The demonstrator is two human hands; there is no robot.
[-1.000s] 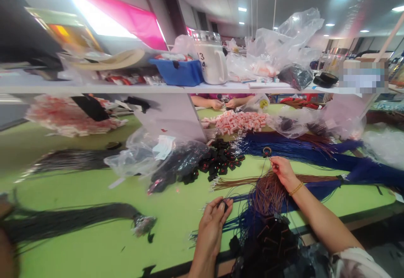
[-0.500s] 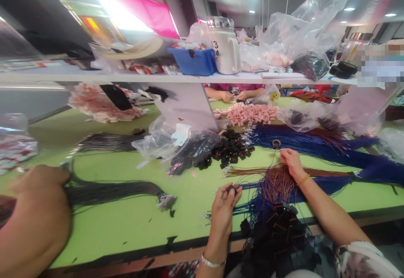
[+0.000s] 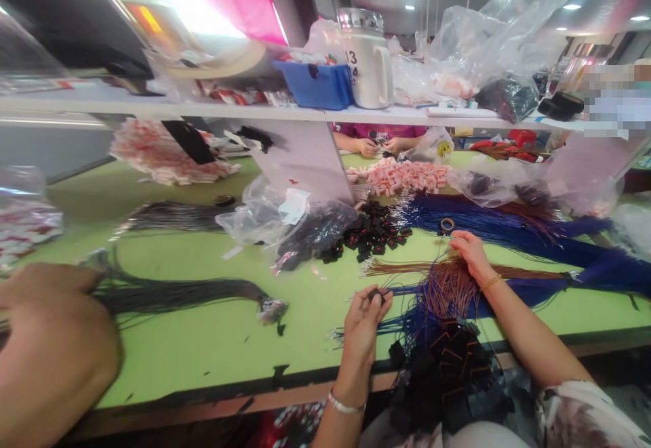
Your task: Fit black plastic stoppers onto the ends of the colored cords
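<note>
While pinched at 2 ends, cord work catalogued as follows:

Left hand (image 3: 363,322): fingers curled shut, thumb and fingertips nipping a small black tag (image 3: 375,294) at the near end of the cords.
Right hand (image 3: 470,253): closed in a pinch on the brown cords (image 3: 447,289), raised just above the green table (image 3: 213,346).
Direction: brown cords lying right of and beyond the left hand, fanning up toward the right hand.
Long axis: near-left to far-right, running tag to pinch.
Nearer hand: right to the cord bundle; left to the tag.
Blue cords (image 3: 508,231): long bundle beyond the right hand, lying left to right.
Black tags (image 3: 379,231): loose heap, well apart from both hands.
Another person's hand (image 3: 51,346): far left, on grey cords (image 3: 178,293).
</note>
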